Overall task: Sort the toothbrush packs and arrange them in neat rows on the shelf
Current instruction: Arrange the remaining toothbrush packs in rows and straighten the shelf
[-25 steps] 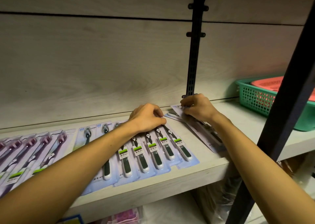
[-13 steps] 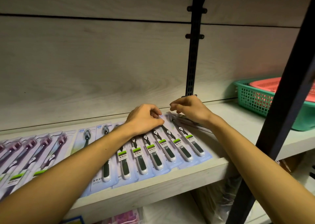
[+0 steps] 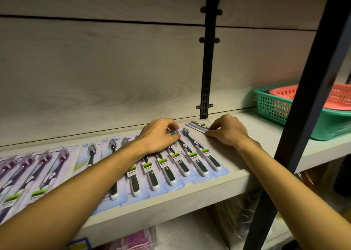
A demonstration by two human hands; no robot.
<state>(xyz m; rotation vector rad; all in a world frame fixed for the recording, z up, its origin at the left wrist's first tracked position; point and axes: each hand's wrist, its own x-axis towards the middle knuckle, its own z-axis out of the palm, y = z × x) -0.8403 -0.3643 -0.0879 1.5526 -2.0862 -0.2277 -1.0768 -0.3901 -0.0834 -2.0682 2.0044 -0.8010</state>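
Observation:
Several dark green toothbrush packs [image 3: 191, 160] on blue cards lie overlapped in a row on the pale wooden shelf [image 3: 245, 175]. Left of them lies a row of purple toothbrush packs [image 3: 30, 170]. My left hand [image 3: 159, 135] rests on the upper ends of the green packs, its curled fingers pinching the top of one near the row's right end. A small stack of loose packs [image 3: 197, 125] lies by the back wall. My right hand [image 3: 228, 132] is beside it, fingers curled, pinching the stack's near edge.
A green basket [image 3: 273, 109] holding a red basket [image 3: 340, 97] stands at the shelf's right. A black upright post [image 3: 311, 90] crosses the view in front of them. A black slotted rail [image 3: 207, 69] runs up the back wall. Bagged goods sit on the shelf below.
My right hand brought a green pack to the right end of the row, left it there, and moved back right to the loose stack. My left hand stayed on the pack tops.

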